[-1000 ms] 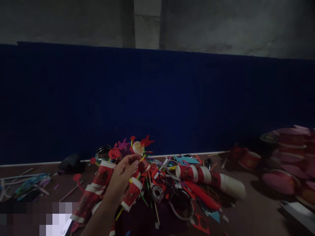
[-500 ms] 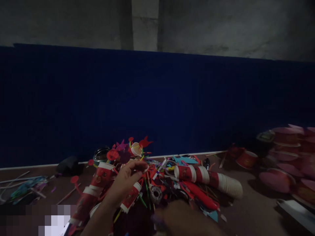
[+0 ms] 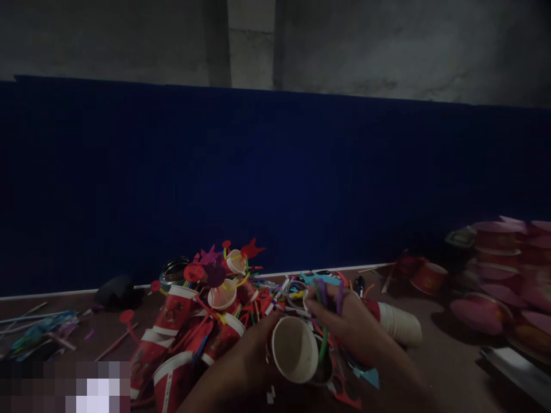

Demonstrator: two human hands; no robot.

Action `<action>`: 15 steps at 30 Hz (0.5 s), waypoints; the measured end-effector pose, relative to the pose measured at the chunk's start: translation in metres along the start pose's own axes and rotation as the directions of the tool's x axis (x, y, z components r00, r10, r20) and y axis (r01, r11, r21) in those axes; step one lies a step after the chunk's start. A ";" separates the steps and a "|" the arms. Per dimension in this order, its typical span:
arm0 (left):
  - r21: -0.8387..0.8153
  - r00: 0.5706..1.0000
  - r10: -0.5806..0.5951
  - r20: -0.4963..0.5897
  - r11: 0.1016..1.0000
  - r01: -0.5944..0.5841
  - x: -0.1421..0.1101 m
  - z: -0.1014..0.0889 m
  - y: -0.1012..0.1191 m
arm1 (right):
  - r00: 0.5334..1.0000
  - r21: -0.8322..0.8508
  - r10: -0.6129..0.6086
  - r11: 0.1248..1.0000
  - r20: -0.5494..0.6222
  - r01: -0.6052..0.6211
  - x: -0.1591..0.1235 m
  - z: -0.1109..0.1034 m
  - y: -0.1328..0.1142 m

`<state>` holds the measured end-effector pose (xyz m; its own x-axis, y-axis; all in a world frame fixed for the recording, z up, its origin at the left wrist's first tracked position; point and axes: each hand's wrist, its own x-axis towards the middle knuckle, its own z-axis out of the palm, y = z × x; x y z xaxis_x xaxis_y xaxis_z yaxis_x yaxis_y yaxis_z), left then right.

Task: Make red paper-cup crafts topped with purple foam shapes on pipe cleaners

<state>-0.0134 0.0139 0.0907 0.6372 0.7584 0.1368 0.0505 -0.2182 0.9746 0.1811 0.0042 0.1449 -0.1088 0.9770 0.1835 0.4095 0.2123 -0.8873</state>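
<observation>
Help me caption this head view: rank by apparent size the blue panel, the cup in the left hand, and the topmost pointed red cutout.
1. Blue panel
2. Held cup, though nearness enlarges it
3. Pointed red cutout

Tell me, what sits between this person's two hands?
In the head view: an open paper cup held in the left hand, plus a green strip from the right hand.

1 head-worn view, from the near side of the table (image 3: 447, 358), facing forward and slightly down, left hand (image 3: 253, 347) and right hand (image 3: 340, 315) close to the lens, blue panel (image 3: 275, 183) beyond the far edge, wall (image 3: 387, 51) behind
</observation>
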 end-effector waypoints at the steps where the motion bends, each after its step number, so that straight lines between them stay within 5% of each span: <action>1: -0.023 0.999 0.014 -0.039 1.000 -0.015 0.002 0.001 -0.003 | 0.998 0.012 0.004 1.000 -0.056 -0.003 0.000 -0.004 0.000; 4: -0.091 0.994 0.028 -0.110 0.995 -0.038 0.006 0.000 -0.012 | 0.987 0.000 0.052 0.999 -0.150 -0.053 0.002 -0.014 0.000; 7: -0.238 0.976 -0.099 -0.194 0.970 0.051 0.011 -0.004 -0.020 | 0.986 -0.017 0.044 0.999 -0.159 -0.047 0.007 -0.016 0.006; 11: -0.495 0.869 -0.271 -0.414 0.868 0.035 0.017 -0.008 -0.022 | 0.997 0.002 0.045 0.999 0.064 -0.045 0.019 0.004 0.028; 15: -0.650 0.807 -0.370 -0.461 0.760 -0.023 0.017 -0.010 -0.011 | 0.953 -0.034 0.104 0.995 0.286 -0.099 0.032 0.041 0.058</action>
<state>-0.0108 0.0348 0.0836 0.1409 0.9756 -0.1684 -0.4757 0.2159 0.8527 0.1641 0.0471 0.0817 -0.3199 0.9466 -0.0388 0.4487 0.1153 -0.8862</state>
